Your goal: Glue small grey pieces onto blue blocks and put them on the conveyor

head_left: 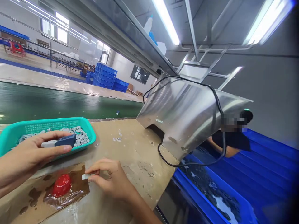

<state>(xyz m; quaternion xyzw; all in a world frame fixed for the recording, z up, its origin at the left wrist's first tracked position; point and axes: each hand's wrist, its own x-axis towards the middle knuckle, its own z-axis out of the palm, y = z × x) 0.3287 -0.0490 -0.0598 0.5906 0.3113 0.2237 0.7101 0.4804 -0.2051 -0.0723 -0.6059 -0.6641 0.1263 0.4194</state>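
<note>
My left hand (38, 152) is closed on a dark blue and light grey block (65, 141), held over the near edge of a green basket (87, 129). Many small grey pieces (80, 135) lie in that basket. Between the thumb and fingers of my right hand (112, 179) is a small whitish piece (85, 176). A glossy red lump (62, 185) rests on a wet brown sheet (80, 183), just left of my right hand.
A metal housing (187, 115) with a black cable (219, 107) stands on the tan worktable (130, 149). Behind runs a green conveyor belt (70, 101) carrying a small part. At right, a person (230, 140) is near blue bins (243, 202). Blue crates (105, 76) are stacked beyond.
</note>
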